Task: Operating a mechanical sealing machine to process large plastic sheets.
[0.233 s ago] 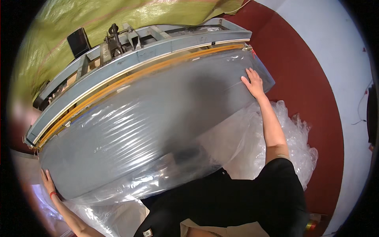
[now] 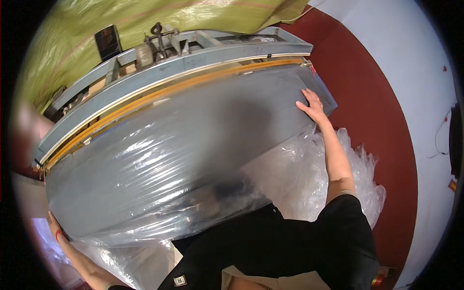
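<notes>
Dark red floor [image 2: 372, 111] sweeps down the right side, with a pale wall [image 2: 415, 58] beyond it and a green woven tarp [image 2: 145, 19] draped across the far background. Front and centre sits a long grey machine table [image 2: 203, 121], its bed covered by a sheet of clear plastic film [image 2: 145, 183] that glints and wrinkles toward the near edge. An orange-yellow strip [image 2: 169, 89] runs along the far side of the bed, backed by a pale blue-grey metal frame [image 2: 193, 58] with a small clamp-like fitting [image 2: 157, 34] standing on top.

Long axis of that film-covered bed runs from near left up to far right, curved by the lens.

Right hand [image 2: 313, 106] lies open, palm down and fingers spread, pressed flat on the film at the far right corner of the bed. Left hand [image 2: 55, 232] is at the near left corner, against the film's edge, a red band on the wrist; most of it is cut off by the dark rim, so whether it grips or just rests I cannot tell.

More crumpled clear plastic [image 2: 338, 179] piles up on the floor at the right, under the right forearm, and a black shirt [image 2: 290, 246] hides the near middle of the scene. Middle of the bed is smeared and dim, hard to read.
</notes>
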Tool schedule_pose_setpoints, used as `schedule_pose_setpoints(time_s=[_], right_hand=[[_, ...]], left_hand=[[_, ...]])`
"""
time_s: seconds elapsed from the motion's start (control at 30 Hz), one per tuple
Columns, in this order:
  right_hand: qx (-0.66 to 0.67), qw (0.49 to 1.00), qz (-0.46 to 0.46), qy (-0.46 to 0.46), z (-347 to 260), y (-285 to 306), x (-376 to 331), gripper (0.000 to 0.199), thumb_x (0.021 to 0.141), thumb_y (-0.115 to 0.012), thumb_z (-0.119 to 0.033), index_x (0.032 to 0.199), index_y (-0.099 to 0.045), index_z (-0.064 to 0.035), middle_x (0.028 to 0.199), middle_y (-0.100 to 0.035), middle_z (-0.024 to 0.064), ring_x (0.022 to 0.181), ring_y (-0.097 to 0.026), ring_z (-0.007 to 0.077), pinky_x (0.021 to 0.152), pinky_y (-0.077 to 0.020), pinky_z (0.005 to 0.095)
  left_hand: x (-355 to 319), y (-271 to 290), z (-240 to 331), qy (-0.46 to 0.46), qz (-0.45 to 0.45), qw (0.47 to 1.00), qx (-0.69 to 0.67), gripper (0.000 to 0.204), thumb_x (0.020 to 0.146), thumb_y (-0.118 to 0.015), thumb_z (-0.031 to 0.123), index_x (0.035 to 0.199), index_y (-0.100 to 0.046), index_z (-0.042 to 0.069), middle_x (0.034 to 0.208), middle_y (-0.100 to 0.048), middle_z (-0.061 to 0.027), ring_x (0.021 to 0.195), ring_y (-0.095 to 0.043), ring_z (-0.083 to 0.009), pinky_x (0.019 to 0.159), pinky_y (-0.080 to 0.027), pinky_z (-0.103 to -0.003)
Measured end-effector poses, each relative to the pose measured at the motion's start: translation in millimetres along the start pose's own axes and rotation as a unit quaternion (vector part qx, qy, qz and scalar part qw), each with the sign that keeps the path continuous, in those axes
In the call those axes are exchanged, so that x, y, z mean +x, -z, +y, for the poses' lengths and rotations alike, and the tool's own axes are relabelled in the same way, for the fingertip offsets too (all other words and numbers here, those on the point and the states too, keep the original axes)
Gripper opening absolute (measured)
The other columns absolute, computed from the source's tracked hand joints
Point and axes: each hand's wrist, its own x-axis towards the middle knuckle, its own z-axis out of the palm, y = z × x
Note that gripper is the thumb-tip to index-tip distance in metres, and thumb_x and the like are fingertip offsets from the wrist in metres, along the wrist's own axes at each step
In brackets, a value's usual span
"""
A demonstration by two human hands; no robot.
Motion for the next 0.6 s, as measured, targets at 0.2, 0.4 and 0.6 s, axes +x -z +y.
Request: schedule_pose_setpoints(time_s=[0.2,0.4,0.6], right_hand=[[-0.026,0.979,0.144,0.145,-60,11,25,0.053,0.079,-0.054,-0.039,0.119,-0.045,-0.0061,0.124,-0.04,0.0173,0.117,-0.036,0.0308,0.097,-0.0283,0.0384],[0.093,0.984,0.008,0.152,5,-22,61,0.035,0.088,-0.04,-0.019,0.113,-0.048,0.0046,0.117,-0.048,0.019,0.108,-0.045,0.0285,0.094,-0.033,0.0357],[0.101,0.946,0.184,0.246,-72,0,81,0.041,0.089,-0.043,-0.027,0.112,-0.048,0.0071,0.114,-0.05,0.0211,0.105,-0.048,0.0291,0.092,-0.0351,0.0321]], left_hand=[[-92,25,-5,-0.137,0.272,0.951,0.062,0.045,0.091,-0.033,0.031,0.125,-0.038,0.002,0.128,-0.038,-0.0144,0.12,-0.034,-0.0239,0.101,-0.024,-0.033],[-319,12,35,-0.05,0.226,0.973,0.02,0.037,0.083,-0.051,0.025,0.113,-0.049,0.004,0.115,-0.049,-0.0141,0.106,-0.047,-0.0246,0.088,-0.038,-0.034],[-534,24,-115,0.22,0.413,0.875,0.125,0.039,0.083,-0.048,0.019,0.116,-0.044,-0.001,0.118,-0.043,-0.0219,0.109,-0.043,-0.032,0.093,-0.032,-0.039]])
